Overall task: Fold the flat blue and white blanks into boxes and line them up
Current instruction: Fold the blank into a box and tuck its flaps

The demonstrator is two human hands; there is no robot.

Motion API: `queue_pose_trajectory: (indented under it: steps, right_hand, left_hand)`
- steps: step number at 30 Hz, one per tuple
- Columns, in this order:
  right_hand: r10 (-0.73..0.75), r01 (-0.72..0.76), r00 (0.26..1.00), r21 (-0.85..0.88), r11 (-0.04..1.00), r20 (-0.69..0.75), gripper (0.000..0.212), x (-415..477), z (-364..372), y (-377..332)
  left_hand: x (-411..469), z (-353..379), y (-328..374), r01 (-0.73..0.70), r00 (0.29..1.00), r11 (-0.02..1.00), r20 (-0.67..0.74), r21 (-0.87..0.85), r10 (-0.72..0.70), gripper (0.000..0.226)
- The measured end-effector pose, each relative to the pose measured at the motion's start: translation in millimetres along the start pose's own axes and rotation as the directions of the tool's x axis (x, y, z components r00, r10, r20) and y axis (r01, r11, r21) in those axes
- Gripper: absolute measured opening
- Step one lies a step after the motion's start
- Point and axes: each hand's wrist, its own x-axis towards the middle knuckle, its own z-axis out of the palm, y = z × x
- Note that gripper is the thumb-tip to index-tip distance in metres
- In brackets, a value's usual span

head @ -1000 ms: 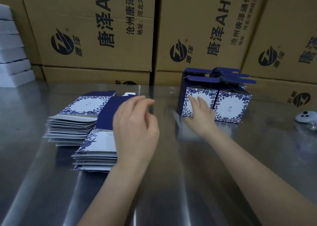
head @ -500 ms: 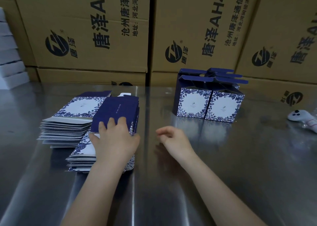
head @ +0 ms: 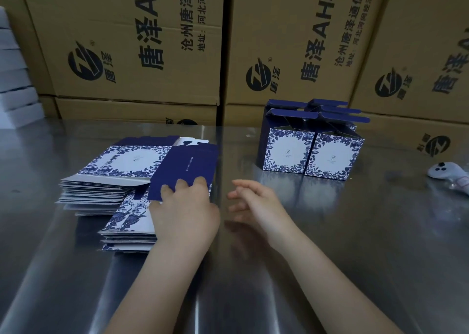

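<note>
Blank (head: 185, 168), navy side up, was tilted up off the nearer stack (head: 129, 222), its near edge gripped by the left hand (head: 186, 217). Just beside it the right hand (head: 256, 201) hung with loose fingers, holding nothing. Folded boxes (head: 312, 151) stood beyond the right hand on the table (head: 330, 232).

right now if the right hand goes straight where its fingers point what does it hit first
The right hand would likely meet the blank the left hand grips, depth unclear.

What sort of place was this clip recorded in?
Probably a packing workshop or warehouse: printed cartons stacked behind a steel table, with stacks of flat blanks and a few folded boxes on it.
</note>
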Motion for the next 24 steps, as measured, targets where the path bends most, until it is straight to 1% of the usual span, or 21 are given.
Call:
queue_pose_trajectory:
  steps: [2, 5, 7, 8, 10, 12, 14, 17, 21, 24]
  right_hand:
    - [0.032, -0.035, 0.999, 0.113, 0.993, 0.032, 0.013, -0.7, 1.8, -2.0]
    - [0.058, -0.083, 0.992, 0.238, 0.968, 0.108, 0.02, -1.0, 1.1, -2.7]
    - [0.076, -0.127, 0.98, 0.288, 0.949, 0.182, 0.026, -1.8, 0.8, -2.9]
    - [0.092, -0.152, 0.976, 0.317, 0.936, 0.197, 0.029, -2.0, 0.3, -2.5]
    - [0.1, -0.172, 0.975, 0.385, 0.907, 0.199, 0.034, -1.0, -1.2, -1.3]
    - [0.064, -0.132, 0.983, 0.427, 0.895, 0.169, 0.032, -0.6, -3.2, -1.3]
    - [0.043, -0.089, 0.992, 0.426, 0.9, 0.115, 0.028, 0.1, -5.6, -2.0]
    - [0.098, -0.112, 0.994, 0.452, 0.885, 0.054, 0.032, 0.6, -12.6, -4.5]
    - [0.156, -0.161, 0.987, 0.473, 0.866, 0.05, 0.033, -1.2, -20.9, -10.2]
    - [0.155, -0.16, 0.987, 0.485, 0.86, 0.05, 0.035, -2.5, -22.3, -12.5]
  left_hand:
    - [-6.3, 0.3, 6.5, -0.023, 0.999, 0.999, -0.023, 0.028, 0.024, 0.037]
    - [-16.1, 1.2, 16.4, -0.061, 0.997, 0.997, -0.053, 0.055, 0.064, 0.036]
    - [-22.3, 2.7, 23.1, -0.094, 0.994, 0.993, -0.053, 0.067, 0.097, 0.037]
    - [-25.3, 3.9, 26.7, -0.11, 0.992, 0.991, -0.046, 0.072, 0.114, 0.038]
    - [-31.4, 6.4, 32.7, -0.141, 0.989, 0.987, -0.033, 0.082, 0.144, 0.039]
    - [-35.7, 9.2, 36.9, -0.172, 0.984, 0.982, -0.035, 0.079, 0.175, 0.04]
    - [-37.3, 9.1, 38.3, -0.199, 0.977, 0.98, -0.068, 0.021, 0.2, 0.041]
    - [-35.0, 3.1, 36.0, -0.225, 0.967, 0.96, -0.16, -0.168, 0.199, 0.039]
    - [-25.1, -3.4, 28.2, -0.23, 0.948, 0.901, -0.293, -0.367, 0.123, 0.031]
    - [-13.1, -6.0, 18.2, -0.218, 0.929, 0.868, -0.367, -0.446, 0.045, 0.029]
